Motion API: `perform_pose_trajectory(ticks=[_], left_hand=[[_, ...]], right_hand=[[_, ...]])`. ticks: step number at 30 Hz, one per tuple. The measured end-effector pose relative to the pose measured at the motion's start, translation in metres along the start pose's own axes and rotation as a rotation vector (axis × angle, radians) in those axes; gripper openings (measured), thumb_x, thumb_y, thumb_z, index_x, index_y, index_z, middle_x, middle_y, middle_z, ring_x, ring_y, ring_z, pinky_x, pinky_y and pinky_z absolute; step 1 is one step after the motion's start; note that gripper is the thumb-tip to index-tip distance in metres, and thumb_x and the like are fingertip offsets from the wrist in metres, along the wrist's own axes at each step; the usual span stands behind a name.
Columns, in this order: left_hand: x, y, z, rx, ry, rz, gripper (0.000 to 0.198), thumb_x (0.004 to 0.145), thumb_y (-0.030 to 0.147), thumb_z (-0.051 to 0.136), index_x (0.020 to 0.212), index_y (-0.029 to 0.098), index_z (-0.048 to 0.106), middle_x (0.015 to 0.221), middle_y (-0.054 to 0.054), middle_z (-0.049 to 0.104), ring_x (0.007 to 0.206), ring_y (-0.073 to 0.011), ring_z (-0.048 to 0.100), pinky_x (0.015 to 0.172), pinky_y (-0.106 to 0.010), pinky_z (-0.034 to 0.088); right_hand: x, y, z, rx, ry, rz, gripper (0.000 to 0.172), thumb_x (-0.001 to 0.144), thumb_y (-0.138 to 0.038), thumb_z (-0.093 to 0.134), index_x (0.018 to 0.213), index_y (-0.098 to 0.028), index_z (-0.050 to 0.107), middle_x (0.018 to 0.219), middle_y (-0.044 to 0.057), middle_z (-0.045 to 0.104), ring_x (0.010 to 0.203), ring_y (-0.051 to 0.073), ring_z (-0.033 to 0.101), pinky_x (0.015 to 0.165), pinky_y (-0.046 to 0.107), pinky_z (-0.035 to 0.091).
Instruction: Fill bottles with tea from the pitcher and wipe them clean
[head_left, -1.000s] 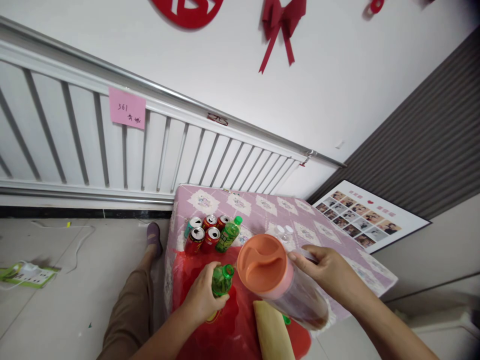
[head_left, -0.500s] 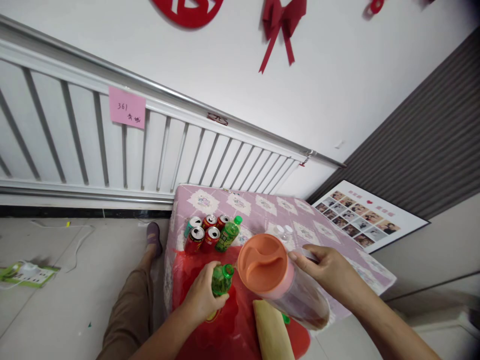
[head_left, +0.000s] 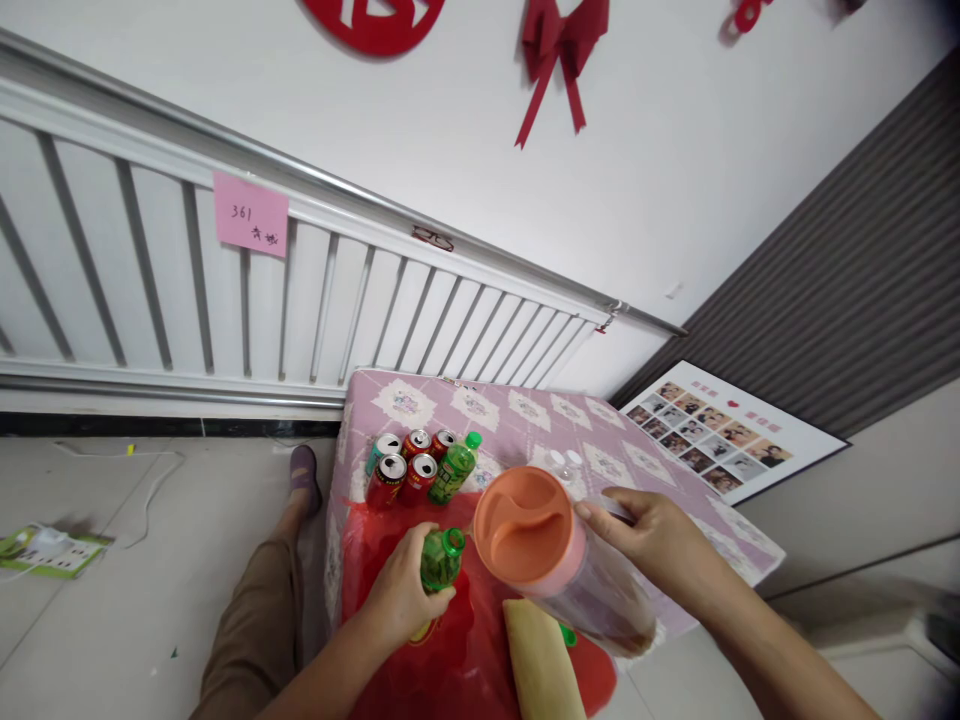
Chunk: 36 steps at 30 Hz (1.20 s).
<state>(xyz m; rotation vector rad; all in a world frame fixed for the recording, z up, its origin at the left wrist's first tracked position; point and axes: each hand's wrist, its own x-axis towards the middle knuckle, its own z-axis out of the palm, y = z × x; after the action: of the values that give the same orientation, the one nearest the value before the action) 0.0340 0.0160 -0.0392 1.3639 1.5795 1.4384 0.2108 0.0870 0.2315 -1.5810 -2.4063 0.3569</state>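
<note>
My left hand [head_left: 409,580] is wrapped round a green plastic bottle [head_left: 441,560] whose mouth is uncapped. By its handle, my right hand [head_left: 645,530] grips a clear pitcher [head_left: 607,600] with an orange lid [head_left: 523,525]. The pitcher is tilted towards the bottle, and brown liquid lies near its base. Its spout side is close to the bottle's mouth; whether liquid is flowing I cannot tell. A second green bottle [head_left: 454,468], capped, stands beside several opened drink cans [head_left: 388,480] just beyond my left hand.
A red plastic sheet [head_left: 375,610] covers the near part of the table with a patterned cloth [head_left: 517,405]. A pale yellow roll-shaped object [head_left: 541,660] lies under the pitcher. Two small clear items [head_left: 564,464] stand behind it. A white radiator [head_left: 322,290] runs along the wall.
Almost nothing differs. The whole view has shifted slightly, while both hands keep hold of the bottle and the pitcher in about the same pose.
</note>
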Motion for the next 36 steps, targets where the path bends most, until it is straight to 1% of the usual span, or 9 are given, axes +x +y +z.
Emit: perform_pose_trajectory(ticks=[5, 11, 14, 20, 25, 36], left_hand=[[-0.0003, 0.0001, -0.0002, -0.010, -0.002, 0.000, 0.072, 0.060, 0.016, 0.070, 0.126, 0.017, 0.042, 0.129, -0.014, 0.055, 0.119, -0.0271, 0.054, 0.106, -0.044, 0.041], [0.0003, -0.0020, 0.0008, -0.009, -0.001, 0.001, 0.072, 0.060, 0.016, 0.070, 0.126, 0.016, 0.042, 0.128, -0.015, 0.055, 0.119, -0.0274, 0.054, 0.105, -0.044, 0.041], [0.0004, -0.0023, 0.0011, 0.001, -0.010, 0.001, 0.072, 0.060, 0.016, 0.070, 0.126, 0.015, 0.042, 0.129, -0.016, 0.055, 0.120, -0.0274, 0.054, 0.106, -0.044, 0.041], [0.0003, -0.0016, 0.0018, -0.003, 0.004, 0.009, 0.071, 0.060, 0.016, 0.070, 0.126, 0.015, 0.043, 0.128, -0.015, 0.056, 0.118, -0.0274, 0.055, 0.105, -0.045, 0.043], [0.0000, 0.0005, 0.0012, 0.010, -0.007, -0.007, 0.071, 0.060, 0.016, 0.070, 0.126, 0.015, 0.043, 0.129, -0.016, 0.055, 0.119, -0.0276, 0.055, 0.106, -0.045, 0.042], [0.0002, -0.0020, 0.0024, 0.014, -0.007, -0.002, 0.071, 0.061, 0.016, 0.069, 0.127, 0.016, 0.042, 0.129, -0.014, 0.055, 0.119, -0.0269, 0.054, 0.105, -0.045, 0.042]], right_hand=[[0.0001, -0.0003, 0.0000, 0.004, -0.004, -0.017, 0.046, 0.074, -0.059, 0.047, 0.052, -0.023, 0.029, 0.052, -0.005, 0.025, 0.048, 0.010, 0.028, 0.043, 0.023, 0.023], [0.0008, 0.0003, 0.0012, -0.002, -0.009, 0.006, 0.045, 0.073, -0.059, 0.047, 0.052, -0.023, 0.030, 0.052, -0.005, 0.025, 0.047, 0.009, 0.028, 0.042, 0.023, 0.023], [0.0010, 0.0026, 0.0015, 0.002, -0.003, -0.006, 0.045, 0.074, -0.058, 0.048, 0.052, -0.023, 0.030, 0.051, -0.005, 0.026, 0.047, 0.009, 0.028, 0.042, 0.023, 0.023], [0.0010, 0.0020, 0.0010, 0.009, -0.017, 0.000, 0.045, 0.074, -0.058, 0.048, 0.051, -0.023, 0.032, 0.051, -0.005, 0.027, 0.048, 0.010, 0.031, 0.042, 0.023, 0.025], [0.0004, 0.0033, 0.0017, 0.004, -0.001, -0.013, 0.045, 0.075, -0.058, 0.048, 0.052, -0.023, 0.032, 0.050, -0.005, 0.027, 0.048, 0.010, 0.030, 0.042, 0.023, 0.024], [0.0019, 0.0025, 0.0014, 0.004, -0.018, -0.007, 0.046, 0.074, -0.059, 0.047, 0.052, -0.023, 0.030, 0.053, -0.005, 0.025, 0.048, 0.010, 0.029, 0.043, 0.023, 0.023]])
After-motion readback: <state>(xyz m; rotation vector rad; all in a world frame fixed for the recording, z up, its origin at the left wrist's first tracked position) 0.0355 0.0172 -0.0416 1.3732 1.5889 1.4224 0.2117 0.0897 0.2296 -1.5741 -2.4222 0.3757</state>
